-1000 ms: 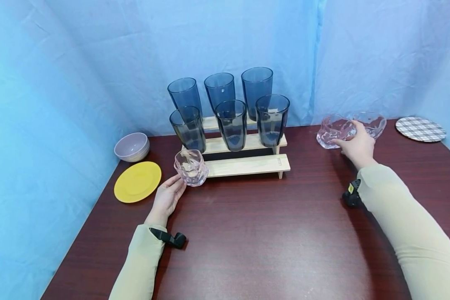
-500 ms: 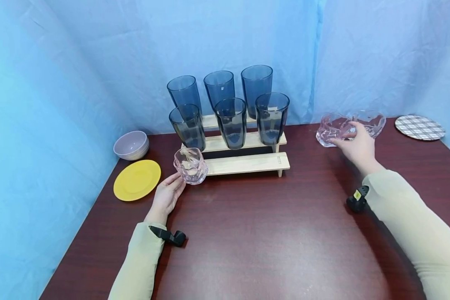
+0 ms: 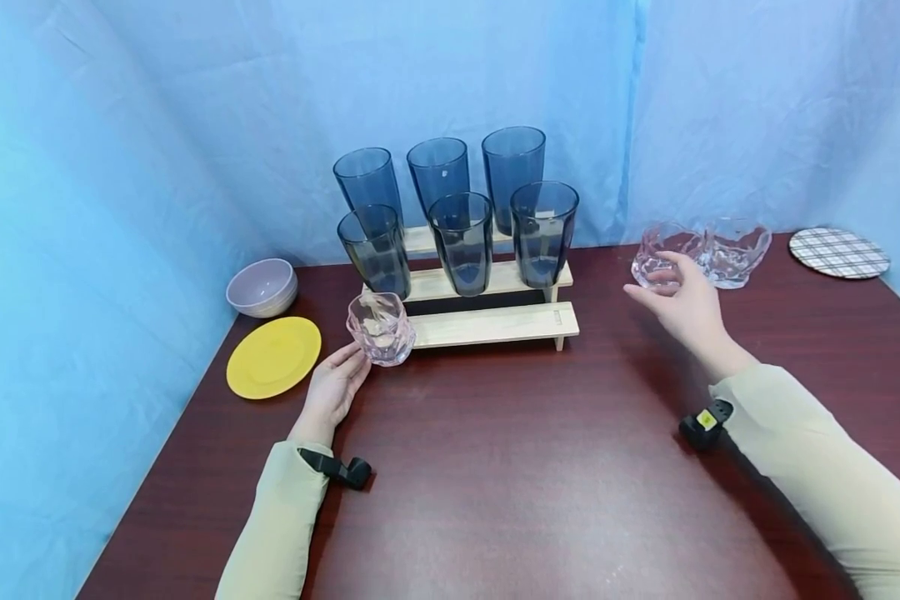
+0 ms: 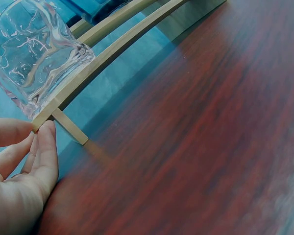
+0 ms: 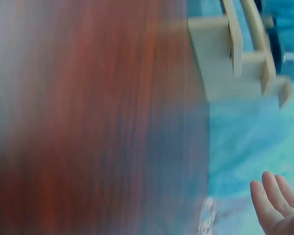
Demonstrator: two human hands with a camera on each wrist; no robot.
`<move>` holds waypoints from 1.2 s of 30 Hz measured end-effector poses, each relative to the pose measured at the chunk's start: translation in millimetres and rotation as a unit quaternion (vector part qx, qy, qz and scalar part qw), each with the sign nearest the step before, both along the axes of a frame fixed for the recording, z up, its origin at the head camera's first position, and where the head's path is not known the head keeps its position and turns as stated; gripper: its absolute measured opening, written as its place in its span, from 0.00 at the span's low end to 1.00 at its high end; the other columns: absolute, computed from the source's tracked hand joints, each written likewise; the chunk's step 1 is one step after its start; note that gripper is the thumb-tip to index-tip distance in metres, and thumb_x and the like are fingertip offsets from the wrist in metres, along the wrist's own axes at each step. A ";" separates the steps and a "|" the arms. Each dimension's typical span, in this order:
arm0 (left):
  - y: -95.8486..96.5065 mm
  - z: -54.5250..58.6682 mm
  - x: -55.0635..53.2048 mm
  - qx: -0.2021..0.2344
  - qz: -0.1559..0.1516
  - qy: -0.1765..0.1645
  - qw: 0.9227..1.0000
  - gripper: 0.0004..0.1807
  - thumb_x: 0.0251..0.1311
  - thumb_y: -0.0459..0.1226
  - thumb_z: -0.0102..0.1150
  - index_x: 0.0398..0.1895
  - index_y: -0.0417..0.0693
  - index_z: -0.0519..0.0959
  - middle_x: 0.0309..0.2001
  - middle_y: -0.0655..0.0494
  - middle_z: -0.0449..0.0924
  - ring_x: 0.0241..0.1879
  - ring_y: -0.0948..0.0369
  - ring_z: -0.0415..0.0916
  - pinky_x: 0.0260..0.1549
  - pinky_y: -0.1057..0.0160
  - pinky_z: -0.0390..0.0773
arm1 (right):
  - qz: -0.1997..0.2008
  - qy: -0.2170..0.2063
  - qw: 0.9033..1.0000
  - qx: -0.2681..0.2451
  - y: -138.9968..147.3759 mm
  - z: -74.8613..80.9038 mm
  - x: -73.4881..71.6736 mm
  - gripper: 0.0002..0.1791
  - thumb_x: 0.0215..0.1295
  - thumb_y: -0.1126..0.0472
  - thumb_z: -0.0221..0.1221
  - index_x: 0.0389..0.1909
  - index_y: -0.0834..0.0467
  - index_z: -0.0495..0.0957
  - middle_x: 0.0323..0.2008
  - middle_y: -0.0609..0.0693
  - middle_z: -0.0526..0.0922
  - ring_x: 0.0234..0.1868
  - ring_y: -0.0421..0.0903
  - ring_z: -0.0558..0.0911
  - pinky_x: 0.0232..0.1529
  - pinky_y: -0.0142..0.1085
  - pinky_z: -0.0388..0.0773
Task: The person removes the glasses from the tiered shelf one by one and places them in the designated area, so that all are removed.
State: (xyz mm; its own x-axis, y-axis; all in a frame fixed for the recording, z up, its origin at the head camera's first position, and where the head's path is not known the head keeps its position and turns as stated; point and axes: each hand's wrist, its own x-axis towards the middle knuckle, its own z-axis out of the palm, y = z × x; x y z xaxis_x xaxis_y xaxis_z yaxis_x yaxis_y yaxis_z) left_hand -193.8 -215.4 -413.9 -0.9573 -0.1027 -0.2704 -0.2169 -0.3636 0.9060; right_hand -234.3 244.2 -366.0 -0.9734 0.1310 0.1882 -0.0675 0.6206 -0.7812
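My left hand (image 3: 332, 393) pinches the left end of the lowest step of a wooden tiered rack (image 3: 495, 326); the left wrist view shows thumb and fingertips at the step's end (image 4: 41, 117). On that end, just above the fingers, stands a faceted pinkish glass (image 3: 381, 330). Several tall blue-grey tumblers (image 3: 461, 258) stand on the two upper steps. My right hand (image 3: 693, 315) is in the air with thumb and fingers apart, holding nothing. Behind it, a pinkish glass (image 3: 648, 250) and a clear glass (image 3: 738, 254) stand side by side, the pinkish one partly hidden by the fingers.
A lilac bowl (image 3: 262, 287) and a yellow plate (image 3: 273, 358) sit at the table's left edge. A checked round mat (image 3: 840, 253) lies at the back right. Blue curtains (image 3: 285, 108) close off the back and sides of the dark red-brown table (image 3: 525, 467).
My right hand has drawn back from between the two glasses, toward me and to the left, leaving both standing. The left hand keeps its grip at the rack.
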 end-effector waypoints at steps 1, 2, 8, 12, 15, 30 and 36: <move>0.0 0.0 0.1 0.000 0.001 -0.001 1.000 0.26 0.69 0.26 0.41 0.70 0.31 0.55 0.36 0.66 0.77 0.36 0.72 0.78 0.43 0.76 0.78 | 0.006 0.001 1.000 -0.006 -5.0 0.9 2.9 0.42 0.58 0.44 0.62 0.69 0.58 0.59 0.53 0.65 0.76 0.46 0.47 0.81 0.33 0.12 0.64; -0.1 0.1 0.2 0.000 0.001 -0.002 1.000 0.26 0.69 0.26 0.41 0.70 0.32 0.55 0.36 0.66 0.77 0.36 0.72 0.78 0.43 0.76 0.78 | 0.012 0.004 1.000 -0.011 -10.3 2.0 5.9 0.41 0.58 0.45 0.63 0.68 0.58 0.59 0.53 0.64 0.76 0.44 0.40 0.82 0.33 0.13 0.65; -0.7 0.0 -0.4 0.000 -0.004 -0.001 1.000 0.26 0.69 0.26 0.41 0.70 0.32 0.55 0.37 0.66 0.77 0.36 0.73 0.78 0.43 0.76 0.77 | 0.059 0.056 0.995 -0.053 -44.8 8.8 23.8 0.36 0.59 0.53 0.64 0.66 0.58 0.63 0.49 0.60 0.78 0.36 0.21 0.74 0.37 0.16 0.72; -0.3 -0.2 -2.0 0.000 -0.008 -0.003 1.000 0.26 0.69 0.26 0.41 0.70 0.34 0.56 0.38 0.65 0.77 0.37 0.73 0.77 0.44 0.76 0.77 | 0.091 0.101 0.987 -0.083 -68.6 12.9 35.0 0.32 0.58 0.61 0.65 0.62 0.61 0.66 0.46 0.59 0.79 0.39 0.28 0.77 0.42 0.19 0.76; -0.4 0.3 -2.3 -0.002 -0.010 -0.006 1.000 0.26 0.69 0.27 0.41 0.70 0.35 0.56 0.40 0.64 0.75 0.38 0.73 0.77 0.45 0.76 0.77 | 0.121 0.113 0.981 -0.098 -86.5 15.6 40.7 0.31 0.57 0.65 0.65 0.61 0.63 0.66 0.46 0.61 0.79 0.43 0.37 0.80 0.47 0.31 0.80; -1.2 0.9 0.8 0.009 -0.007 0.006 1.000 0.27 0.68 0.26 0.42 0.69 0.31 0.55 0.35 0.66 0.78 0.36 0.72 0.78 0.43 0.76 0.78 | 0.283 0.057 0.957 -0.037 -181.6 19.4 37.5 0.46 0.50 0.56 0.71 0.69 0.59 0.58 0.57 0.58 0.72 0.57 0.54 0.74 0.57 0.49 0.74; -1.3 0.2 0.0 -0.002 -0.007 0.002 1.000 0.27 0.69 0.26 0.41 0.70 0.31 0.55 0.37 0.66 0.76 0.36 0.73 0.77 0.43 0.77 0.77 | 0.294 0.044 0.955 -0.001 -210.2 14.1 26.9 0.50 0.49 0.50 0.71 0.70 0.57 0.56 0.60 0.57 0.68 0.59 0.52 0.72 0.58 0.47 0.73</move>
